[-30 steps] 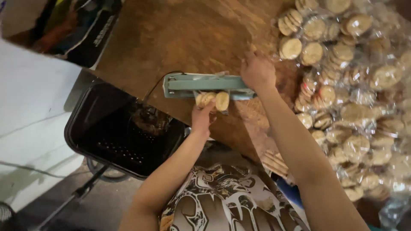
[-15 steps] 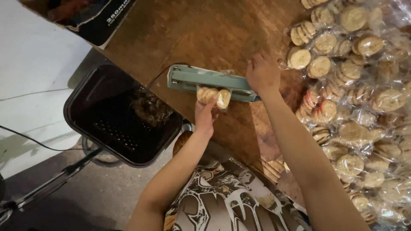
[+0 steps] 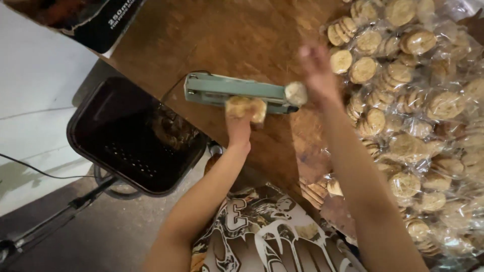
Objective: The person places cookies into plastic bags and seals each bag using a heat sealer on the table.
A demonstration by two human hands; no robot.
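Observation:
My left hand [image 3: 239, 128] grips a small clear packet of round cookies [image 3: 246, 108] and holds it against the front edge of a green bar-shaped heat sealer [image 3: 222, 89] lying on the wooden table [image 3: 227, 35]. Blurred by motion, my right hand [image 3: 317, 68] hovers just above the sealer's right end. It is near the round pale knob [image 3: 296, 93], its fingers are loose and it holds nothing.
A large heap of bagged cookies [image 3: 418, 116] covers the right side of the table. More packets [image 3: 322, 189] lie near the table edge by my body. A black perforated plastic crate [image 3: 136, 138] stands on the floor to the left. A dark cardboard box [image 3: 85, 20] sits at the top left.
My right hand has lifted off the sealer's arm, where it was pressing, and moved up to the right. My left hand still holds the packet at the sealer.

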